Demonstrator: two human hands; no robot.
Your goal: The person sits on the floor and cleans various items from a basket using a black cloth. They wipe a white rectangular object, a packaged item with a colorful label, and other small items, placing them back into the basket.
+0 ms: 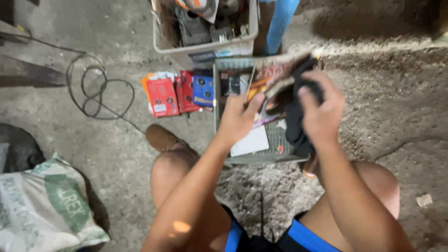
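My left hand [238, 116] grips the lower edge of a colourful flat package [273, 79] held over a grey-green slatted crate [217, 93]. My right hand [322, 109] is closed on a black rubbery piece [294, 126] that hangs down from the package. Both hands are close together above the crate. A white flat card [252, 141] lies in the crate below them. The picture is blurred by motion.
Red, orange and blue flat packs [179, 93] lie on the concrete floor left of the crate. A white bin of parts [205, 49] and a blue pole [280, 23] stand behind. A black cable [93, 88] coils at left; a woven sack [42, 205] lies at lower left.
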